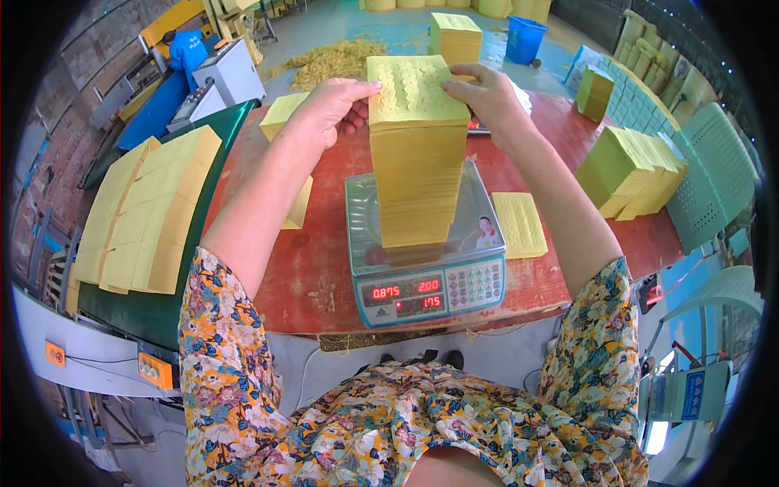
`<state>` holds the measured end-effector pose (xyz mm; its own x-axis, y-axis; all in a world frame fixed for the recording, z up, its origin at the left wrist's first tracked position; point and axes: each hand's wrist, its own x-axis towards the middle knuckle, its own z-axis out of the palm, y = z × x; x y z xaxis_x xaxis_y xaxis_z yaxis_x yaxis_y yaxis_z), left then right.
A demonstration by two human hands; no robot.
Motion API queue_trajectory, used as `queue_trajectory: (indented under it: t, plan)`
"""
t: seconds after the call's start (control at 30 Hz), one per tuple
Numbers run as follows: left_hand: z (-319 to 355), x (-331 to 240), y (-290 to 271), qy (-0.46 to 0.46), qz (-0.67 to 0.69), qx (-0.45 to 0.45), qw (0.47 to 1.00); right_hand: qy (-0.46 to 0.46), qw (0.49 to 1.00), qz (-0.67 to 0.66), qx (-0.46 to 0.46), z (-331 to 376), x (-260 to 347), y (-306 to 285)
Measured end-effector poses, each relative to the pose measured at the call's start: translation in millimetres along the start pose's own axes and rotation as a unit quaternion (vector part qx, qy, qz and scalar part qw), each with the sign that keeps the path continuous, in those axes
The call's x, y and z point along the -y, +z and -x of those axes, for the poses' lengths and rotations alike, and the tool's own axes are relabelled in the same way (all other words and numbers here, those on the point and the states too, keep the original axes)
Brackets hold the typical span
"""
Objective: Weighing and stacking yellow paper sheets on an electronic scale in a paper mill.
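A tall stack of yellow paper sheets (418,174) stands upright on a digital weighing scale (479,272) with a clear pan and lit red digits. Its top sheet bears rows of scalloped, punched-looking marks. My left hand (342,107) grips the stack's upper left edge, thumb on the top and the other fingers curled beside it. At the upper right edge my right hand (491,96) holds the stack, thumb on the top sheet and fingers bent around the far side. Right of the scale lies a low pile of yellow paper (519,226).
The scale stands on a red table (300,276). More yellow stacks (633,170) sit at its right, near a green plastic chair (718,178). Sloping yellow paper blocks (150,215) rest on a green conveyor at left. Beyond are a blue bin (526,39) and a person in blue (188,55).
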<state>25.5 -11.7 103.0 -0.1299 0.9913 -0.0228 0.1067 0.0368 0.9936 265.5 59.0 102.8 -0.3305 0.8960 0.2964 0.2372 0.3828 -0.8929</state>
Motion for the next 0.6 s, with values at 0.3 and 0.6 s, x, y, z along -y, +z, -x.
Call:
queue_trajectory:
  t: [0.3,0.6]
  plan:
    - [-2,16,0,0.014,-0.003,-0.018,1.0,-0.054,0.997,0.045,-0.027,-4,-16,7]
    - [31,21,32,0.152,-0.049,-0.119,0.98,-0.065,0.994,-0.008,-0.085,24,-14,-6]
